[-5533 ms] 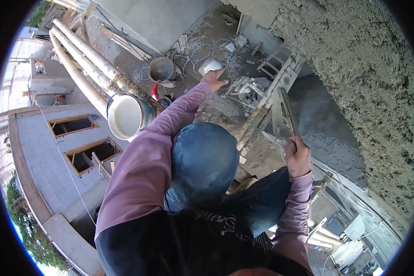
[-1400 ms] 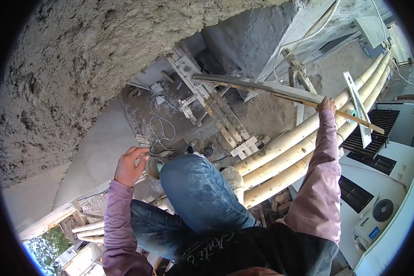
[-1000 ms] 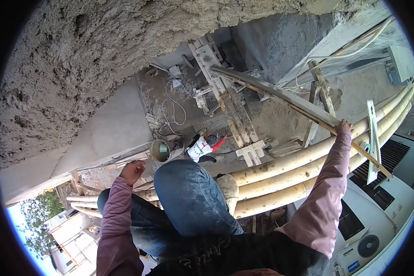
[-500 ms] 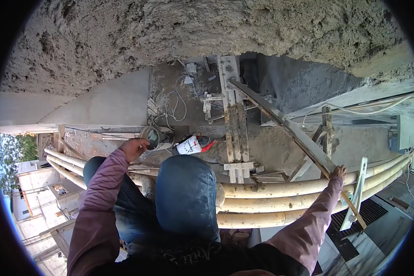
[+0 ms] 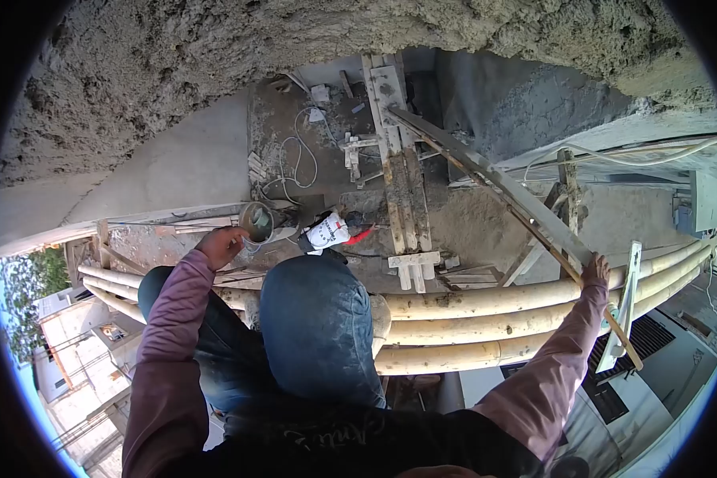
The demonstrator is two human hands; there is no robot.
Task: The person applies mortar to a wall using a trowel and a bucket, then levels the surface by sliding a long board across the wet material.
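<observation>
Wooden board [image 5: 534, 209] in the right hand's [image 5: 595, 272] closed grip, left hand [image 5: 221, 247] beside bucket [image 5: 256, 223], its grip unclear, bamboo poles [image 5: 470, 328] nearby

Below, the grey-brown ground [image 5: 462, 231] is carrying scattered building material. A light hose [image 5: 315, 169] is lying in loose loops across it, and small block-like pieces [image 5: 256, 167] are resting in a group beside the hose. A pale block [image 5: 319, 94] is sitting farther back. Nearer, loose boards [image 5: 478, 279] are lying just behind the bamboo poles [image 5: 486, 327], which are running side by side and bearing a pale flat bar [image 5: 630, 299] crosswise.
</observation>
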